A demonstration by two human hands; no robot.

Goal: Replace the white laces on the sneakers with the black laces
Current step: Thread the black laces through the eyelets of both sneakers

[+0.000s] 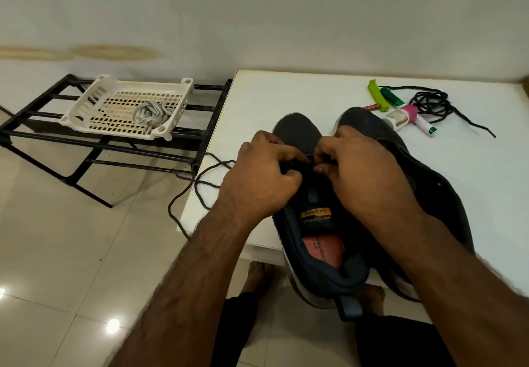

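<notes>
Two dark grey sneakers stand side by side on the white table [286, 92], toes pointing away from me. Over the lace area of the left sneaker [315, 240], my left hand [263, 178] and my right hand [360, 169] both pinch a black lace [200, 183]. Its loose end trails off the table's left edge and hangs toward the floor. The right sneaker [440, 195] lies partly under my right forearm. A second black lace [432, 103] lies coiled at the table's far right. The white laces [150, 113] sit bunched in a white plastic basket [94, 92].
The basket rests on a black metal rack [43, 126] left of the table. A green clip [378, 95], a green marker [390, 96], a pink-capped bottle [400, 117] and a small tube [426, 126] lie near the coiled lace. My bare feet stand below the table edge.
</notes>
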